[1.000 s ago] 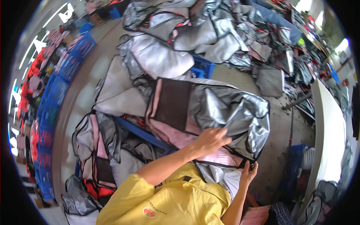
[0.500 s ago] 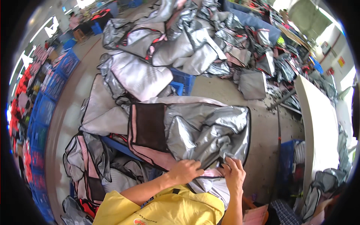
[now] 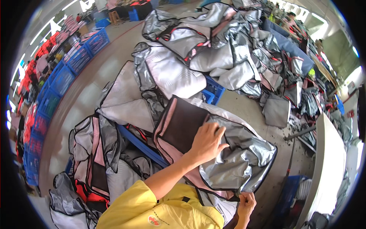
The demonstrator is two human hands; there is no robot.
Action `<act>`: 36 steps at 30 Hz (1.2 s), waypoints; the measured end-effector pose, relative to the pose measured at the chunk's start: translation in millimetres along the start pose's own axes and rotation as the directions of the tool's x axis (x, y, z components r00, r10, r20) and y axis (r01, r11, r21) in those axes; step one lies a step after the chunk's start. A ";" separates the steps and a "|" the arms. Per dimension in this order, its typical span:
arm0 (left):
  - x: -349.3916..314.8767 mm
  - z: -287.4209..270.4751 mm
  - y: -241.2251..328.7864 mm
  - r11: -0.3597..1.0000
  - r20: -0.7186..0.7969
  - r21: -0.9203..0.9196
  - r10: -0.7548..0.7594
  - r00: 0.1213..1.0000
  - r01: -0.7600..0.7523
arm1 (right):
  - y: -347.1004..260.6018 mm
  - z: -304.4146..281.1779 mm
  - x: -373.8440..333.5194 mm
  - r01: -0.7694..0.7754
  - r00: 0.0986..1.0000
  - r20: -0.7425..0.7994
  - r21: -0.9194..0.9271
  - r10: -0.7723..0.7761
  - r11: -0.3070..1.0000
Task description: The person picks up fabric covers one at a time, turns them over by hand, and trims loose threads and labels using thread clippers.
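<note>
Across my front lies a sewn pink, dark brown and silver foil piece (image 3: 244,158) with black-bound edges, like part of an insulated bag. Above it, my left hand (image 3: 209,143) is at the border between the brown panel and the crumpled foil, with its thumb apart from the curled fingers. It appears to hold nothing. Lower down, my right hand (image 3: 247,204) is closed, pinching the black-bound near corner of the same piece. Part of the piece's near edge is hidden by my left forearm and the yellow shirt.
Beyond lies a large heap of similar silver pieces (image 3: 175,72), partly over a blue crate (image 3: 215,91). More pieces (image 3: 105,152) hang at my left over another crate. Stacked blue crates (image 3: 63,82) line the far left; a white board (image 3: 324,168) stands at the right.
My left hand has left the near edge and moved up and away over the piece. My right hand stays on the near edge, now at its corner. The view has turned left.
</note>
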State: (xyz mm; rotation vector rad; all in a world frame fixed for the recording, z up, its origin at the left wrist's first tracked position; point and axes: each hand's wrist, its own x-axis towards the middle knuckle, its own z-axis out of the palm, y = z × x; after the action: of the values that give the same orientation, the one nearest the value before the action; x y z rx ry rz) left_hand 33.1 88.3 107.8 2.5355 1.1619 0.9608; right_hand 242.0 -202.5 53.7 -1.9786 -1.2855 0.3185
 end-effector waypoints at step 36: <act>-89.9 24.3 16.1 0.945 0.134 -0.221 0.275 0.952 -0.242 | -92.1 46.5 44.2 -0.289 0.954 0.225 0.505 0.199 0.813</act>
State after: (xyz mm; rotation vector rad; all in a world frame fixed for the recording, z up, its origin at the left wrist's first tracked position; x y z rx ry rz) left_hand 14.8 13.8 52.7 2.5826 0.6593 0.8552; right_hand 173.7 -123.0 93.7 -1.6463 -0.8955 0.8840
